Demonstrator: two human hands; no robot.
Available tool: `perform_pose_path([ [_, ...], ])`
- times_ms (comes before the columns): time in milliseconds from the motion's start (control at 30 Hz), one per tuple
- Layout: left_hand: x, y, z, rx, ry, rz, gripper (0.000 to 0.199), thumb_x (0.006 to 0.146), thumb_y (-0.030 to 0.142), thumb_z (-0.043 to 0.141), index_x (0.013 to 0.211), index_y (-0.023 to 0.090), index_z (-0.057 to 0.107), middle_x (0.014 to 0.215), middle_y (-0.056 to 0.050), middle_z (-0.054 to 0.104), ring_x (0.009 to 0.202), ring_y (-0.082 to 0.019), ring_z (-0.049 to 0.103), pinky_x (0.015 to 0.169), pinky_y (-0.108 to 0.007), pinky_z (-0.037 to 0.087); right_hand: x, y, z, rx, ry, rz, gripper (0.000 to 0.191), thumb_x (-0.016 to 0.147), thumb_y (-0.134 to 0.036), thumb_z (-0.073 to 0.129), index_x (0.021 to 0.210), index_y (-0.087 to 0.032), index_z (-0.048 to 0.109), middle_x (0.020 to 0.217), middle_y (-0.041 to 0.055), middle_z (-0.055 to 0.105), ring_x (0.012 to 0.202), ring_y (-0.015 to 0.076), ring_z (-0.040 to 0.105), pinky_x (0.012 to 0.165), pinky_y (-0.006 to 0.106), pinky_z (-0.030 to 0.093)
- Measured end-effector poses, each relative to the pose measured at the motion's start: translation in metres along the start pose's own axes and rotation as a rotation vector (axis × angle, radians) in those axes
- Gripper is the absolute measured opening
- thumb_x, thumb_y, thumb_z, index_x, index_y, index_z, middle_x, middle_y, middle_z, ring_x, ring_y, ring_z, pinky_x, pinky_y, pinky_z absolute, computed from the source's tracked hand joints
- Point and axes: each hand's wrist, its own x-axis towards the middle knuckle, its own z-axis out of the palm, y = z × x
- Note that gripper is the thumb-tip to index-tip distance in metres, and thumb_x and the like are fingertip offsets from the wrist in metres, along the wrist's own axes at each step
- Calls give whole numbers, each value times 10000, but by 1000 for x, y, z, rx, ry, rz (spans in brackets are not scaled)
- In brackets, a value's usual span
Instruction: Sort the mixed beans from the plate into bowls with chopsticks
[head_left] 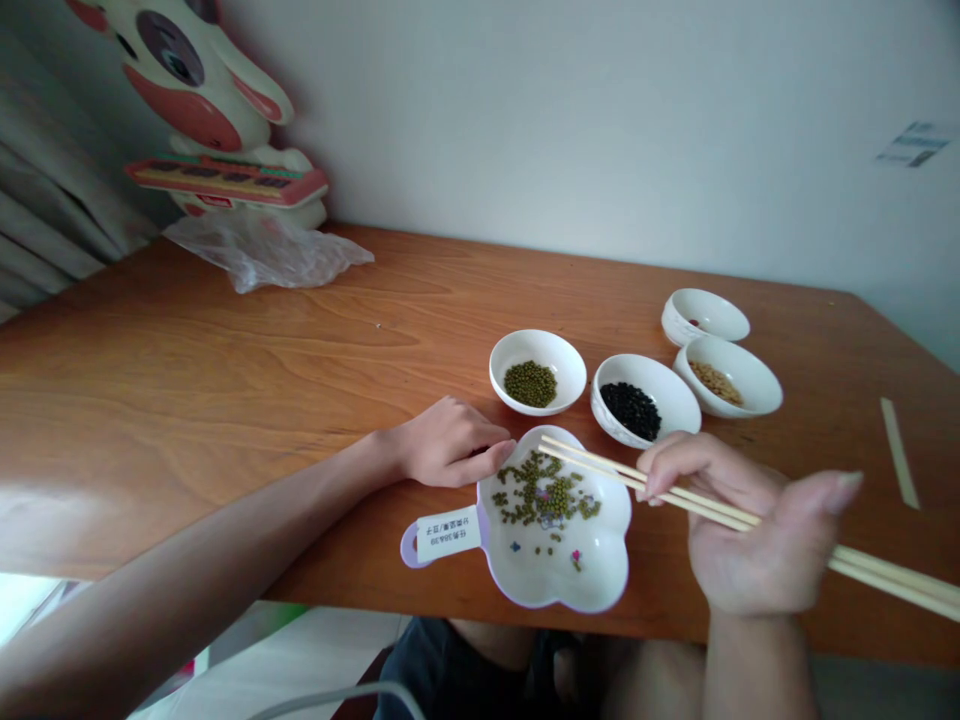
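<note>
My right hand (750,520) holds a pair of wooden chopsticks (701,503), their tips slightly apart over the upper part of a white, purple-rimmed flower-shaped dish (592,570). Green beans (544,490) lie scattered in the dish. My left hand (457,445) rests at the dish's upper left edge, fingers curled with the thumb and index finger at the rim. Behind the dish are a white bowl of green beans (531,383) and a white bowl of black beans (631,410). No bean shows between the chopstick tips.
Farther right stand a bowl of tan beans (716,382) and a bowl with a little red in it (701,322). A pale strip (898,452) lies at the right. A plastic bag (270,252) and a cow-shaped toy (225,180) are at the back left.
</note>
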Motion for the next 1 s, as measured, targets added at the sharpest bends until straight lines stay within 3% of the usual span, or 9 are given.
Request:
perform_pose_path([
  [233,-1,-2,1,8,17,9,443,1133,355,378,758,200,556,668,-23,629,587,-146,554,584,-292,380,-21,4,-24,-130,-245,24,901,943,-904,102,655,-239,638,668,60,647,635,233,593,587,365,426],
  [800,1,1,-1,24,-12,-11,456,1138,359,349,759,201,547,675,-30,640,600,-152,563,595,-293,392,-25,17,-24,-127,-325,39,778,1061,-722,148,748,-251,682,693,57,654,648,237,606,615,376,418],
  [1000,1,1,-2,22,-11,-5,450,1135,348,354,752,200,538,672,-29,635,596,-151,558,594,-296,387,-24,17,-23,-120,-317,-20,757,1075,-691,204,725,-242,703,677,63,671,630,231,622,594,372,429],
])
